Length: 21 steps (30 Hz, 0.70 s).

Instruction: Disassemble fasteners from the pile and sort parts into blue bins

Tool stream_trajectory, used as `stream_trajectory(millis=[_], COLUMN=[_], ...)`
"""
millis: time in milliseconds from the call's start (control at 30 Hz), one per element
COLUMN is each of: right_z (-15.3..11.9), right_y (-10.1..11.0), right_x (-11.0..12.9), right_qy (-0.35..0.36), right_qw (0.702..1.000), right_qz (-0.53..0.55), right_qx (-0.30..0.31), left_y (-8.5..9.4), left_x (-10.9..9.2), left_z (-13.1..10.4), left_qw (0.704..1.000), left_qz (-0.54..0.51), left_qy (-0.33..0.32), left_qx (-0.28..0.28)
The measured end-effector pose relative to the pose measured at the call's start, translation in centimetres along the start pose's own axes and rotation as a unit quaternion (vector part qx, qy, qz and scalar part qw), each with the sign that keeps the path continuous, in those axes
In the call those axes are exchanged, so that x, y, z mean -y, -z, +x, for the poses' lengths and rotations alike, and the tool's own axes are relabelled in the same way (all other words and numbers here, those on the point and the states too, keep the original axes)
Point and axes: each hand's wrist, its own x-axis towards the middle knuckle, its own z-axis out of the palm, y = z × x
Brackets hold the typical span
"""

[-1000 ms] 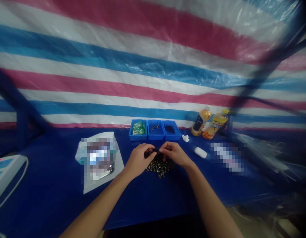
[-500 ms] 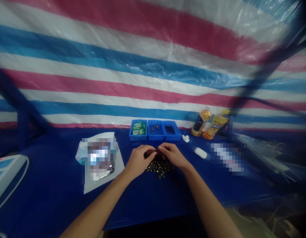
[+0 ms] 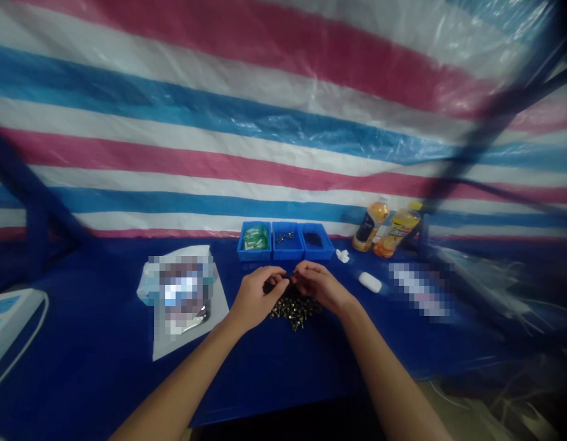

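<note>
My left hand (image 3: 260, 295) and my right hand (image 3: 320, 285) meet fingertip to fingertip above a pile of small brassy metal parts (image 3: 295, 311) on the blue table. Thumb and fingers are pinched together on both hands. Whatever sits between the fingertips is dark and too small to name. Just beyond the hands, three blue bins stand side by side. Green-looking packets or pieces lie in the left bin (image 3: 254, 256), a few small metal parts in the middle bin (image 3: 289, 253), and dark small pieces in the right bin (image 3: 320, 253).
Two drink bottles (image 3: 371, 228) stand at the back right. Near them lie a crumpled tissue (image 3: 342, 256) and a white oval case (image 3: 370, 282). A white sheet with a blurred packet (image 3: 219, 315) is at left, beside a power strip (image 3: 16, 327). A striped tarp (image 3: 195, 165) hangs behind.
My right hand has turned slightly, its fingers shifting a little at the pinch. My left hand stays nearly in place. The whole view has moved very slightly.
</note>
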Motion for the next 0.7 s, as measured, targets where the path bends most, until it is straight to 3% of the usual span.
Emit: stream_trajectory(millis=[200,333,400,500,600,700], right_z=[-0.7,0.2,0.9,1.5,1.6,1.5], right_y=[0.3,1.6,2.3,3.2,4.0,5.1], right_x=[1.0,0.4,-0.1,-0.6,-1.0,-1.2], right_qy=[0.051,0.005,-0.037,-0.01,0.01,0.015], right_qw=[0.994,0.992,0.983,0.968,0.955,0.94], right_qz=[0.067,0.06,0.023,0.013,-0.021,-0.148], right_qx=[-0.063,-0.114,-0.177,-0.252,-0.295,-0.308], left_y=[0.1,0.0,0.0,0.2,0.3,0.3], left_x=[-0.2,-0.2,-0.2,-0.2,-0.1,-0.1], left_z=[0.0,0.0,0.0,0.1,0.2,0.2], left_qw=[1.0,1.0,1.0,1.0,1.0,1.0], left_qz=[0.0,0.001,0.001,0.002,0.004,0.005], left_qy=[-0.002,-0.003,-0.004,-0.007,-0.006,-0.002], left_qx=[0.004,0.002,0.004,0.006,0.002,0.001])
